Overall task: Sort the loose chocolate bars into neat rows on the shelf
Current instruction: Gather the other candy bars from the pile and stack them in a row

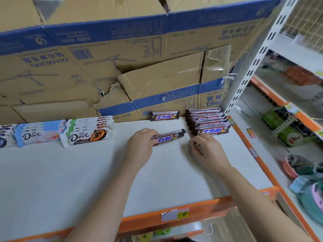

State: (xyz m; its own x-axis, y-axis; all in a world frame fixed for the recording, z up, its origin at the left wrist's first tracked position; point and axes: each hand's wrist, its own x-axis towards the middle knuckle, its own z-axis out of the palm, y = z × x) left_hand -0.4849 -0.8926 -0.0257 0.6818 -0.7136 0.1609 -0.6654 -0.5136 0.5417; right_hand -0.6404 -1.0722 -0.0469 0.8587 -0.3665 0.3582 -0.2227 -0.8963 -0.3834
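On the white shelf [70, 180], my left hand [139, 147] grips the left end of a loose brown Snickers bar [172, 136]. My right hand [208, 151] rests just in front of a neat stack of brown Snickers bars [208, 122] at the shelf's right end, its fingers curled against the front bar's left end. Another single Snickers bar [165, 115] lies at the back against the cardboard. To the left stand rows of Dove bars: white and orange ones [87, 131], pale blue ones [39, 133], and dark ones [5, 135] at the frame edge.
Large cardboard boxes [122, 58] form the wall behind the shelf. An orange rail [174, 215] with a price tag edges the front. A white slotted upright [253, 63] bounds the right side, with neighbouring shelves of goods [288, 130] beyond it.
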